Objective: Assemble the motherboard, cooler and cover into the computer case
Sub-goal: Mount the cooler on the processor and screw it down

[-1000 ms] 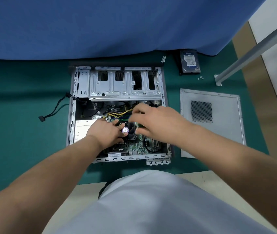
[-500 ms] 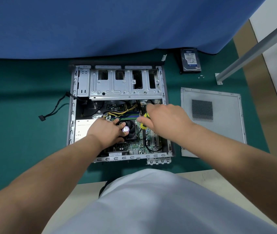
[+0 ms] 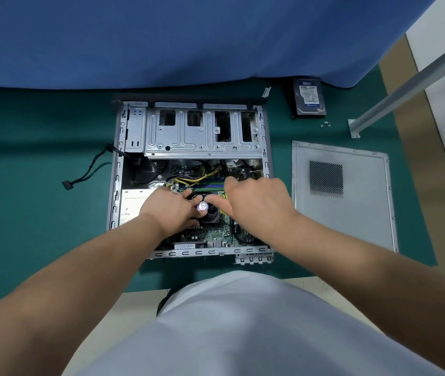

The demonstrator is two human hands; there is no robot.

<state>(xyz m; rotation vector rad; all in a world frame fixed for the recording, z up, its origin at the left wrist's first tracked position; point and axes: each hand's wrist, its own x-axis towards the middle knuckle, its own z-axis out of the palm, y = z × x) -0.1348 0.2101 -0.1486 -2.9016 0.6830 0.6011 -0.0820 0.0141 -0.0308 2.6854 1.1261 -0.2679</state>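
- A green tabletop (image 3: 25, 213) carries the work, with a blue cloth (image 3: 188, 36) draped along its far edge.
- The open computer case (image 3: 115, 185) lies flat at the centre, its metal drive cage (image 3: 202, 134) at the far end.
- The grey cover (image 3: 351, 213), with a mesh vent, lies flat on the tabletop just right of the case, apart from it.
- The motherboard (image 3: 215, 234) sits inside the case, its green surface showing near the front edge.
- The black cooler (image 3: 211, 213) sits on the motherboard, between both hands.
- The left hand (image 3: 169, 207) rests on the cooler's left side, fingers curled around its edge beside a purple-topped part (image 3: 202, 206).
- The right hand (image 3: 256, 202) hovers over the cooler's right side, fingers curled around a yellow-handled tool (image 3: 225, 196) that is mostly hidden.
- A hard drive (image 3: 309, 97) lies at the far right, near the cloth.
- A black cable (image 3: 85, 172) trails from the case's left side.
- Small screws (image 3: 325, 124) lie near the hard drive.
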